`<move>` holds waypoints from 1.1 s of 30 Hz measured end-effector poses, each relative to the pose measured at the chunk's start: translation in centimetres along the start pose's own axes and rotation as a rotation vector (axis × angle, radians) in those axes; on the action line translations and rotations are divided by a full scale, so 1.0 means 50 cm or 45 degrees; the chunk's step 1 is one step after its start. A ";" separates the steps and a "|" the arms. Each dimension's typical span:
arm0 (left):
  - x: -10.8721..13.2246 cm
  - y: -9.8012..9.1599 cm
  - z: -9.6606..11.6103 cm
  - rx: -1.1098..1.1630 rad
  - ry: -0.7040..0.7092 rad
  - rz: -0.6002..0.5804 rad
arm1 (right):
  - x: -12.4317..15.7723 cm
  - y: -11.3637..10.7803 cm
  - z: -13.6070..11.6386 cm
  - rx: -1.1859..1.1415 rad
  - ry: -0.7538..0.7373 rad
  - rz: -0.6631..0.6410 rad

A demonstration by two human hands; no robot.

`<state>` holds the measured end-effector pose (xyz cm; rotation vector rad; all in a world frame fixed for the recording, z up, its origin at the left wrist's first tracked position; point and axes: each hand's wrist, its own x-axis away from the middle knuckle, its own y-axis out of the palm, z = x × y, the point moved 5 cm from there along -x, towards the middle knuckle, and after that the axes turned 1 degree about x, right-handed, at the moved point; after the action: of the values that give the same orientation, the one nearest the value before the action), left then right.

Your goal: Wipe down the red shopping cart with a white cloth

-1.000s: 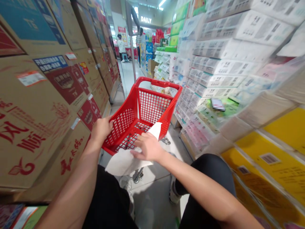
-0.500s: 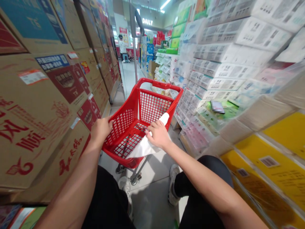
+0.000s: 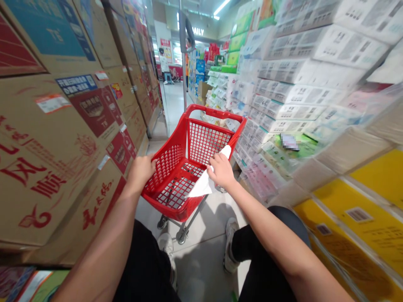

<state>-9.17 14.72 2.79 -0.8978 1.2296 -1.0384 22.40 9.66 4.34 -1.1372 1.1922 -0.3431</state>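
A small red plastic shopping cart (image 3: 165, 209) on metal legs with casters stands on the floor between my feet and the aisle. Its mesh basket is tilted toward me. My left hand (image 3: 143, 170) is closed over the basket's left rim, thumb hidden. On the right rim lies my right hand (image 3: 221, 168), fingers curled over a white cloth or wipe (image 3: 201, 184) that is pressed against the rim. One end of the white sheet sticks out beyond my fingers, and the rest hangs down along the basket's near right side.
Cartons (image 3: 34, 159) are stacked on the left. Wrapped tissue packs (image 3: 292, 92) rise on the right, above yellow packages (image 3: 355, 209). A grey pole (image 3: 183, 63) stands behind the cart. Farther down the aisle a person (image 3: 164, 63) is by a blue stool (image 3: 168, 78).
My right hand, with the white sheet, has slid slightly along the right rim, away from me. Less of the sheet hangs over the near corner. My left hand keeps its grip.
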 end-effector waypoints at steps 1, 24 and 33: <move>-0.001 0.001 0.001 -0.006 -0.018 0.000 | -0.008 -0.002 0.014 0.007 0.044 0.011; 0.014 -0.007 0.032 0.005 -0.036 -0.038 | 0.032 -0.036 -0.059 0.011 -0.185 -0.161; 0.007 -0.026 0.035 0.061 0.032 0.171 | 0.025 -0.002 -0.133 0.120 -0.022 -0.111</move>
<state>-7.62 13.99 4.14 -0.7567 1.2632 -0.9705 17.23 5.31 4.17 -1.1100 1.1021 -0.4502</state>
